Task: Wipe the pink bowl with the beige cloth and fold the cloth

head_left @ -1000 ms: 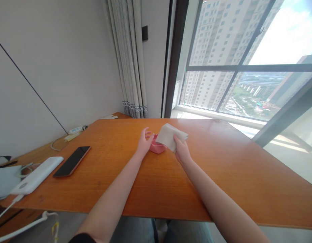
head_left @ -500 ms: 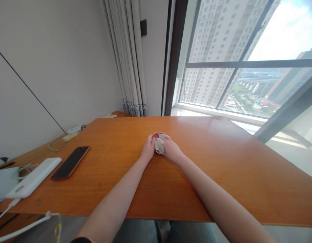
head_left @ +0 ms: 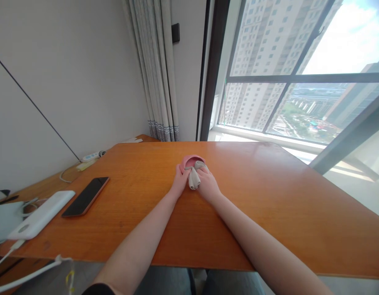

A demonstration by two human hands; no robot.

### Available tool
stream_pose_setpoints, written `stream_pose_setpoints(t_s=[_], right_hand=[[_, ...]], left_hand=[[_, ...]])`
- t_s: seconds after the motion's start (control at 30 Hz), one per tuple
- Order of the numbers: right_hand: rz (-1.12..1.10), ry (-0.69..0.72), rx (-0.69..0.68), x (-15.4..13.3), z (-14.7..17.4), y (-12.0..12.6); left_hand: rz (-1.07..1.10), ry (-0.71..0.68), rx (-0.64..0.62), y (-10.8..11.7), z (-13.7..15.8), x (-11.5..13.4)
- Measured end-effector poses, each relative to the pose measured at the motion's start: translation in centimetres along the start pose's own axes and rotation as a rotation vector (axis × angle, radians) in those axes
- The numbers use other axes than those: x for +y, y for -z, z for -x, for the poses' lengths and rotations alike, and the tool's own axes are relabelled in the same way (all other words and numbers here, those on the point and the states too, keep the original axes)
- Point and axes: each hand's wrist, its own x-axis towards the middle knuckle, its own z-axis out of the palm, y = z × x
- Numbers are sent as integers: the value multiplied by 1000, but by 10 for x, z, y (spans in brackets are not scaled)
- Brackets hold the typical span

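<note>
Near the middle of the table, a small pink bowl [head_left: 186, 161] is tilted so that its hollow faces me. My left hand [head_left: 179, 181] grips its left side, thumb at the near edge. A pale grey-beige cloth [head_left: 194, 179] is bunched in the hollow and hangs over the near rim. My right hand [head_left: 208, 185] is closed around the cloth at the bowl's right side, pressing it against the inside. Both forearms reach forward over the table's front edge. The bowl's underside and part of the right fingers are hidden.
On the left of the wooden table [head_left: 140, 164] lie a dark-screened phone [head_left: 86, 196] and a white power bank [head_left: 43, 215] with a cable plugged in. A power strip [head_left: 91, 157] lies by the wall. A large window [head_left: 288, 82] stands beyond the right side.
The bowl has turned and tipped up, so more of its pink outside and rim shows. My right hand and the cloth have shifted slightly within it.
</note>
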Motion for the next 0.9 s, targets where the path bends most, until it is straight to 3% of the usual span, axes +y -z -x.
stream_pose_setpoints(t_s=[0.1,0.2,0.37,0.47,0.57,0.73,0.8,0.9], right_hand=[[29,55,0,2,1,1],[33,37,-25,4,3,4],[-41,-81,-40,5,4,6],[-121,-101,-22,4,4,3],[-139,-30,-22,6,3,1],[-51,101,-35,17,2,5],[-58,107,-27,19,3,6],[-103,85,11,17,5,4]], left_hand=[[-302,-175,-158,19,-6,12],[-402,-247,-240,22,1,19],[-128,-238,-87,-5,21,14],[-111,-240,-24,-13,25,13],[-210,-285,-65,-3,19,20],[-439,-330,-275,17,15,38],[-418,-304,-235,12,20,38],[-203,-282,-95,-3,29,30]])
